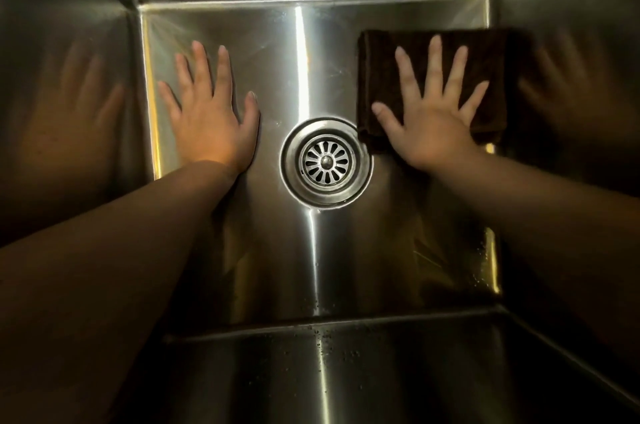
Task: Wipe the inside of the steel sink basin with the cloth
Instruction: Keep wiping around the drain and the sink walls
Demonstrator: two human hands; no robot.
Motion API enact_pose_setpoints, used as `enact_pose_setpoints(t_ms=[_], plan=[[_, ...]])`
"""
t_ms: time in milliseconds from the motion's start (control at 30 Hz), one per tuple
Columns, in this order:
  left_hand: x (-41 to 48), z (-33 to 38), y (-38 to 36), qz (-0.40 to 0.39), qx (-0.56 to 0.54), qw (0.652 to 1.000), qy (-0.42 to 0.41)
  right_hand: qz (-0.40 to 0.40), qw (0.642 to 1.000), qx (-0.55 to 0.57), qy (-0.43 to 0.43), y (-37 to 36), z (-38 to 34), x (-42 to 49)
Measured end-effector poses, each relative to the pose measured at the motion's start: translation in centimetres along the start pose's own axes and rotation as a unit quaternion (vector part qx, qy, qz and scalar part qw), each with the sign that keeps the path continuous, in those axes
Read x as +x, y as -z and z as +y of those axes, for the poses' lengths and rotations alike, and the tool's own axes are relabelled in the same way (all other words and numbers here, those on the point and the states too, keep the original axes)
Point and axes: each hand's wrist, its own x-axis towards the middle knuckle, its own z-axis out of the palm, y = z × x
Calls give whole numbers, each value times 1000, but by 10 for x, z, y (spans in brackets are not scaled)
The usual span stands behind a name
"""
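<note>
I look straight down into a deep steel sink basin [311, 267]. A dark brown folded cloth [381, 70] lies flat on the basin floor at the far right, against the right wall. My right hand [429, 112] presses on the cloth with its fingers spread and straight. My left hand [207, 112] rests flat on the bare basin floor at the left, fingers spread, holding nothing. Both forearms reach down into the basin.
A round drain strainer [325, 162] sits in the middle of the floor, between the two hands, with the cloth's near corner at its rim. Steel walls rise on all sides and mirror the hands. Water droplets dot the near wall [329, 354].
</note>
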Motion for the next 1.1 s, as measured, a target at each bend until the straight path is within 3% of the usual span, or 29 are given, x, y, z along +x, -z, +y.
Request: enact_pose_setpoints(t_ms=[200,300,333,400,467,533,800,1100], plan=[[-2,1,3,-8,-13,1000,0,-176,983,-14,-55,-17,-5,-78],[-3,1,3,-2,-20,1000,3,-125,991,-7,-44,-5,2,-74],[-3,1,3,-1,-22,1000,2,-67,997,-23,3,1,9,-72],[-2,1,3,-1,-24,1000,1,15,978,-78,191,11,27,-66],[-2,1,3,0,-25,1000,2,22,903,-157,399,10,46,-53],[-2,1,2,0,-23,1000,1,16,857,-207,472,2,56,-37],[-2,-1,-2,11,-11,1000,-2,23,862,-190,469,-19,61,-25],[-1,-1,-1,15,-16,1000,-4,21,843,-140,519,-60,56,-112]])
